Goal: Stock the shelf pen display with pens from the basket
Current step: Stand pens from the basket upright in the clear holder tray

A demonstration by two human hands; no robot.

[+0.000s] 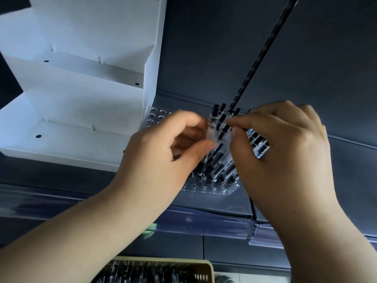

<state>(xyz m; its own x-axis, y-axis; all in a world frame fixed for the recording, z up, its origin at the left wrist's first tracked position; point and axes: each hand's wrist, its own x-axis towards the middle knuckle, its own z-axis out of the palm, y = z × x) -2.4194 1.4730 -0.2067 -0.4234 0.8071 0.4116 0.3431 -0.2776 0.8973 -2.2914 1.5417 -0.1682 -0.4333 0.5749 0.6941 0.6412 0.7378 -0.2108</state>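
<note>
A clear acrylic pen display (214,189) with rows of round holes sits on the dark shelf, several black-capped pens (218,158) standing in it. My left hand (163,158) pinches a clear-barrelled pen (212,130) between thumb and forefinger above the display. My right hand (281,152) grips another pen (224,129) by its top with thumb and forefinger, right beside the left. More pens (260,142) show behind my right fingers. The beige basket (204,268) with several pens lies at the bottom edge.
A white stepped display stand (81,99) stands left of the pen display, touching its corner. A black slotted upright (263,52) runs up the dark back panel. A clear price-strip rail (204,223) lines the shelf's front edge.
</note>
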